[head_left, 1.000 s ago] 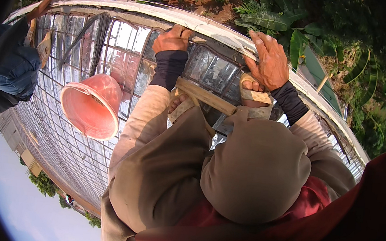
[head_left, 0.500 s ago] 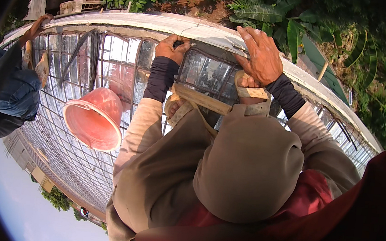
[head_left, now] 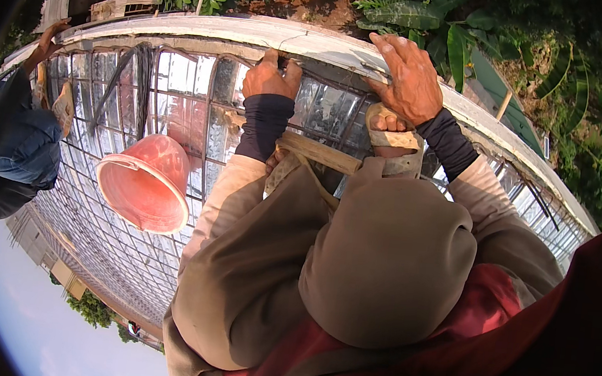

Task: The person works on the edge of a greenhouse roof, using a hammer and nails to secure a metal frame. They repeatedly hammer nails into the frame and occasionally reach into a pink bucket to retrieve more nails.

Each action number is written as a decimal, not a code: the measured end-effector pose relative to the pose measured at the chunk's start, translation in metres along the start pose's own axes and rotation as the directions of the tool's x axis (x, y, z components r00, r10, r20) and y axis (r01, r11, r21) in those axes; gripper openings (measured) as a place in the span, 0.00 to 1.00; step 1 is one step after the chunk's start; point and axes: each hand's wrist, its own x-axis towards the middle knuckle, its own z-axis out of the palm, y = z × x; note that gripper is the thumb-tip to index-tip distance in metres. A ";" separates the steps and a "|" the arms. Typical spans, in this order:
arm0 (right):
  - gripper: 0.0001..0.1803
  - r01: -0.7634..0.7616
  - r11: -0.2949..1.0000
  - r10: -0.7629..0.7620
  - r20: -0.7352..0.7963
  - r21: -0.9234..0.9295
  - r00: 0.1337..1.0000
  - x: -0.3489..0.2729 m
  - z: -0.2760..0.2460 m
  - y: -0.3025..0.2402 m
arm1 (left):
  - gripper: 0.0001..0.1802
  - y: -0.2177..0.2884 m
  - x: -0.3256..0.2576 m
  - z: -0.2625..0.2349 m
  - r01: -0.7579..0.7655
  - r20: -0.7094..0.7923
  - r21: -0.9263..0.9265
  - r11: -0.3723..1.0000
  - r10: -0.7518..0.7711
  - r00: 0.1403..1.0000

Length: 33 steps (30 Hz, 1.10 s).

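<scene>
My left hand is clenched around a thin steel bar of the rebar mesh, just below the white concrete rim. My right hand lies palm down on that rim with its fingers stretched over the edge, and I see nothing held in it. Both forearms wear dark sleeves. My sandalled foot stands on the mesh between my hands. Shiny sheeting shows under the bars.
A pink bucket lies on the mesh to my left. Another person in blue crouches at the far left, one hand on the rim. Green plants and soil lie beyond the rim.
My right hand has shifted slightly up onto the rim. My left hand has settled a little lower on the bar. The bucket and the other person have hardly moved.
</scene>
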 end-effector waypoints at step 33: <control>0.13 0.556 0.807 -0.217 0.776 -0.200 0.593 0.232 0.253 0.063 | 0.15 -0.066 -0.106 -0.094 0.180 0.042 -0.371 0.911 -0.177 0.983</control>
